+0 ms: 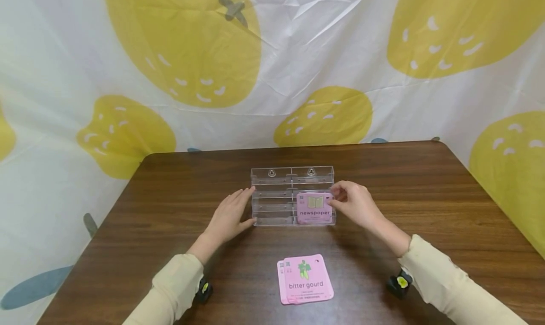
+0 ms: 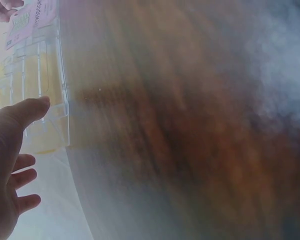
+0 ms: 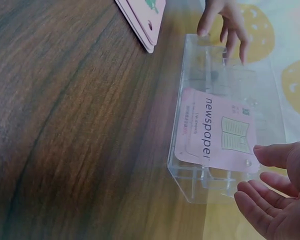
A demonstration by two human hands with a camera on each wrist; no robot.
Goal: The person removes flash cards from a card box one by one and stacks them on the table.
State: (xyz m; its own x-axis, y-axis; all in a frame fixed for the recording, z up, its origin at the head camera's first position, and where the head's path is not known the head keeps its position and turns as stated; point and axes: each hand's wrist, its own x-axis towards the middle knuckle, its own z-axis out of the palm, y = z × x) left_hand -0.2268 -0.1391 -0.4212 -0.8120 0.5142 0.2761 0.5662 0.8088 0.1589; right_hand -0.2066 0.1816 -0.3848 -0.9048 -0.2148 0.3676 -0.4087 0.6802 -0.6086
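Observation:
A clear plastic card rack with two columns of stepped pockets stands on the table. In its front right pocket a pink "newspaper" card leans upright, its drawing facing me. My right hand is at the rack's right side, the thumb at the card's upper right edge. In the right wrist view the right hand's fingers are loosely bent, apart from the thumb, and grip nothing. My left hand touches the rack's left side with thumb and fingers spread. Nearer me lie overlapping pink cards, the "bitter gourd" card uppermost.
The brown wood-grain table reaches back to a white curtain printed with yellow fruit. The pink cards lie between my forearms, in front of the rack. A dark wrist device shows at my left cuff.

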